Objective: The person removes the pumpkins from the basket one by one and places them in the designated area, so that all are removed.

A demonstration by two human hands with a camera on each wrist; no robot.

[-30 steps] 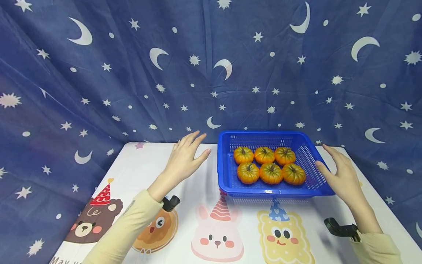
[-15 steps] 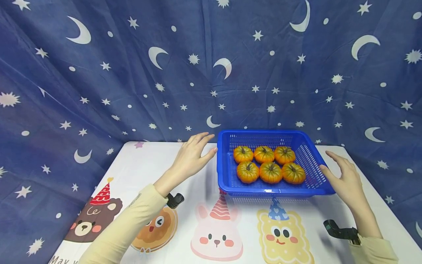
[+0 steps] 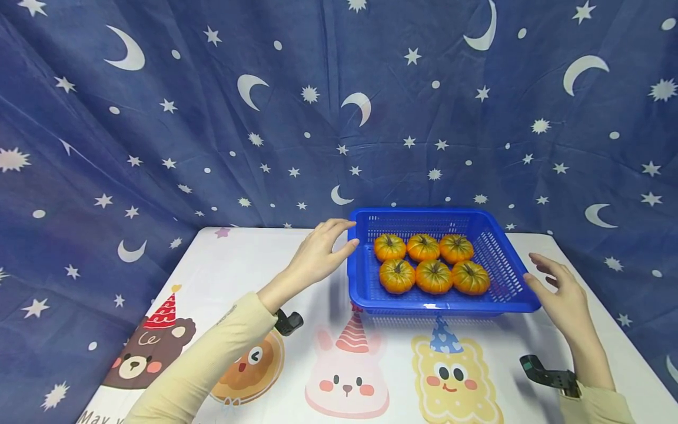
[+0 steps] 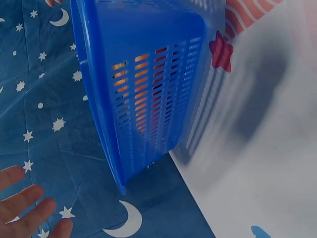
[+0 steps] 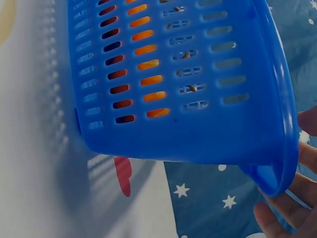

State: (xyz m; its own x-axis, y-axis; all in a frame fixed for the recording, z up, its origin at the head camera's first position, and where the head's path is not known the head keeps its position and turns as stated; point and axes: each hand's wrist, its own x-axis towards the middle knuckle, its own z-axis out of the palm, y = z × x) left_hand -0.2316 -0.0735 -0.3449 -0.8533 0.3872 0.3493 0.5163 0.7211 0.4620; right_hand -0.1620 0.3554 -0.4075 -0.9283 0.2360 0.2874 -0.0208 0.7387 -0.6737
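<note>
A blue plastic basket (image 3: 408,307) stands at the back of the table, with several small orange pumpkins (image 3: 434,277) inside in two rows. My left hand (image 3: 316,254) is at its left rim, fingers loosely extended and thumb apart. In the left wrist view those fingertips (image 4: 32,196) show a gap from the basket wall (image 4: 143,25). At the right end, my right hand (image 3: 568,300) has loosely bent fingers. The right wrist view has its fingers (image 5: 285,210) right at the rim's outer edge, partly hidden behind it, while the thumb stands off.
The table (image 3: 249,247) has a white cloth with printed cartoon figures, among them a bear (image 3: 143,356) and a rabbit (image 3: 346,383). A dark blue curtain (image 3: 296,70) with moons and stars hangs right behind the basket. Each wrist wears a black camera mount (image 3: 548,372).
My left hand has moved right, up to the basket's left rim. My right hand has shifted slightly right and nearer, and its fingers have bent more. The basket and pumpkins stay put.
</note>
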